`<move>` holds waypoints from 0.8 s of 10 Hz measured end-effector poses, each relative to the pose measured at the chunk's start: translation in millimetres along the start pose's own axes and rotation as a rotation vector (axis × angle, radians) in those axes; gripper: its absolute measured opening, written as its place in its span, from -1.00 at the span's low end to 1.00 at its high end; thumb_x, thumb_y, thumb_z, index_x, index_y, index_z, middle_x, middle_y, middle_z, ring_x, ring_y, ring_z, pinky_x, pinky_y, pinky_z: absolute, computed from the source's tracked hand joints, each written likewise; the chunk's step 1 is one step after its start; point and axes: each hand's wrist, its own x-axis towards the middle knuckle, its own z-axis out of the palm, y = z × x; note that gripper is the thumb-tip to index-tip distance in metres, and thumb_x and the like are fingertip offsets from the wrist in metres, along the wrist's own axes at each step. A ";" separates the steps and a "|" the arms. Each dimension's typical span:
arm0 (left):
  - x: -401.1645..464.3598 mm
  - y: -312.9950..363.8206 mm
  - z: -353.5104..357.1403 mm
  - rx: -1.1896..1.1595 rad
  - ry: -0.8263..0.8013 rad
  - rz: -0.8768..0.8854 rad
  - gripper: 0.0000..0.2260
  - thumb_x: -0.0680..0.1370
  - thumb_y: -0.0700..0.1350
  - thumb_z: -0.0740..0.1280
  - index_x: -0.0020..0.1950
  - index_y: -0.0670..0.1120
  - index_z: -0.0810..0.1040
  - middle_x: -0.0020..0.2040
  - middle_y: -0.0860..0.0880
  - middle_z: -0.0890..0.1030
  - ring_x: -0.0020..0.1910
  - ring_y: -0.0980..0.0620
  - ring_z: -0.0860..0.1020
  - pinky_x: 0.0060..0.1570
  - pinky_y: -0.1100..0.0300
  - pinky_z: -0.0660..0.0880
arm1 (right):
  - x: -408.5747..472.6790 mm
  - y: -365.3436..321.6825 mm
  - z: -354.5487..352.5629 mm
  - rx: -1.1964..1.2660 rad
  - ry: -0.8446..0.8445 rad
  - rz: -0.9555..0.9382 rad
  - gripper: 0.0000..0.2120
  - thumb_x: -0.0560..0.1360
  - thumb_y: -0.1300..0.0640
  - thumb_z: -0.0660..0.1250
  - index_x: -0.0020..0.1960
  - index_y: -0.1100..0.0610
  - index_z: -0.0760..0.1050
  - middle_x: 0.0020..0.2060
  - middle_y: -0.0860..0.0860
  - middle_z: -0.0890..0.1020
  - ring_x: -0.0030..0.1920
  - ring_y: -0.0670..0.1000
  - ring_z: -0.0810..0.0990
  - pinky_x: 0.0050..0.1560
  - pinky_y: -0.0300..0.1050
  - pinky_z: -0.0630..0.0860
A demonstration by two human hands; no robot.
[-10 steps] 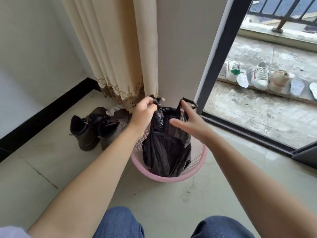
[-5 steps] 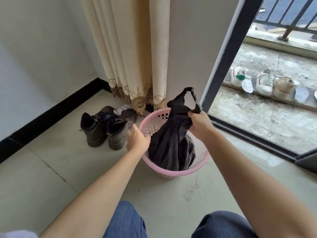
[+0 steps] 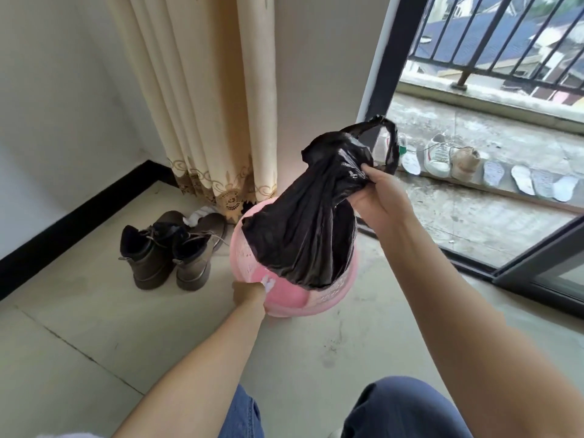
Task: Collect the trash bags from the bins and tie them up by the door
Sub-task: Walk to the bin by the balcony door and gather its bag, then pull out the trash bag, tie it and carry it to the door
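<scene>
The right hand [image 3: 377, 197] grips the gathered neck of a black trash bag [image 3: 303, 229], fingers curled round the bunched plastic just below its looped handles, which stick up above the fist. The left hand [image 3: 249, 294] holds the near rim of a pink plastic bin [image 3: 284, 298], its fingers hidden inside the rim. The bag hangs raised over the bin, its lower end still within the bin's mouth. The bin sits on a pale tiled floor [image 3: 126, 327] beside an open sliding door [image 3: 388, 58]. A pair of dark lace-up boots [image 3: 167, 251] stands just left of the bin, below a cream curtain [image 3: 205, 90] with an embroidered hem. Beyond the door, white sneakers [image 3: 437, 154] and loose insoles [image 3: 521, 180] line a balcony ledge before a dark railing [image 3: 505, 36]. Blue-jeaned knees [image 3: 395, 409] show at the bottom edge.
</scene>
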 end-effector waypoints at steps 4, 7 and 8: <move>-68.8 14.0 -0.9 -0.354 0.158 -0.149 -0.52 0.54 -0.32 0.26 0.45 -0.24 0.22 0.37 -0.21 0.41 0.32 -0.20 0.42 0.20 0.06 0.46 | -49.9 -75.4 13.9 0.126 -0.063 -0.377 -0.73 0.60 0.34 0.01 0.03 0.36 0.48 -0.21 0.19 0.69 -0.20 0.09 0.70 -0.12 -0.08 0.65; -68.2 4.9 4.3 -0.435 0.075 -0.080 -0.56 0.61 -0.24 0.07 0.50 -0.21 0.15 0.42 -0.21 0.38 0.31 -0.18 0.47 0.07 0.05 0.53 | -69.2 -83.1 -22.0 -0.168 -0.006 -0.367 -0.70 0.59 0.29 0.04 0.18 0.32 0.48 -0.05 0.18 0.68 -0.02 0.11 0.66 0.14 0.02 0.56; -78.6 1.8 4.2 -0.528 0.079 -0.092 -0.53 0.58 -0.34 0.01 0.50 -0.18 0.11 0.29 -0.26 0.44 0.13 -0.15 0.53 0.05 0.06 0.55 | -66.6 -62.8 -55.4 -0.268 0.150 -0.311 -0.65 0.59 0.31 0.06 0.31 0.36 0.41 0.04 0.23 0.63 -0.01 0.14 0.65 0.02 0.01 0.60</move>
